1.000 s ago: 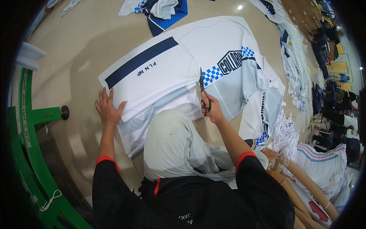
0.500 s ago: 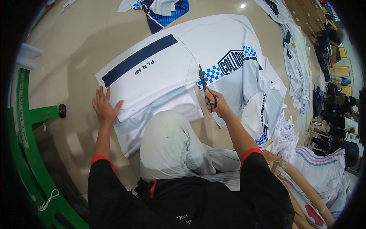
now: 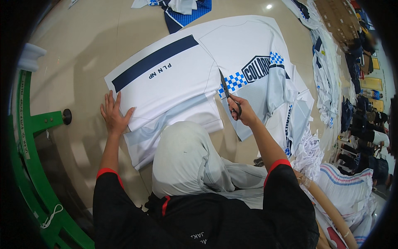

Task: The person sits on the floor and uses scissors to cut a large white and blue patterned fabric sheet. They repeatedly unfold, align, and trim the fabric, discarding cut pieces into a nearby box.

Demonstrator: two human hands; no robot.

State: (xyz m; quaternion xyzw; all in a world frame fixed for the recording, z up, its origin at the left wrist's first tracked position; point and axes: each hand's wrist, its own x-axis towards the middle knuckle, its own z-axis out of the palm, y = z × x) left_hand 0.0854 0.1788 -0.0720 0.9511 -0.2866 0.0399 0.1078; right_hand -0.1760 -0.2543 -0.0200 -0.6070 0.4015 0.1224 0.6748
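My left hand (image 3: 115, 114) lies with fingers spread on the left edge of a large white printed cloth (image 3: 170, 91), which bears a navy band and dark outlines. My right hand (image 3: 243, 111) grips black-handled scissors (image 3: 225, 85). Their blades point away from me, at the cloth's cut edge beside a blue-and-white checkered strip (image 3: 235, 81). To the right of the blades, the printed cloth goes on with a grey area (image 3: 251, 97) and folded sleeve-like parts. A lower flap (image 3: 174, 118) of white and pale grey fabric reaches my knee.
A green metal frame (image 3: 45, 120) with a black knob stands at left. White scraps (image 3: 309, 149) pile up at right, near cardboard tubes (image 3: 331, 207) and a striped white sack (image 3: 346, 186). More printed fabric (image 3: 190, 14) lies at the far side. People are in the right background.
The view has shifted slightly, so the cloth appears a little farther right. My right hand and the scissors sit slightly farther right; my left hand stays on the cloth edge.
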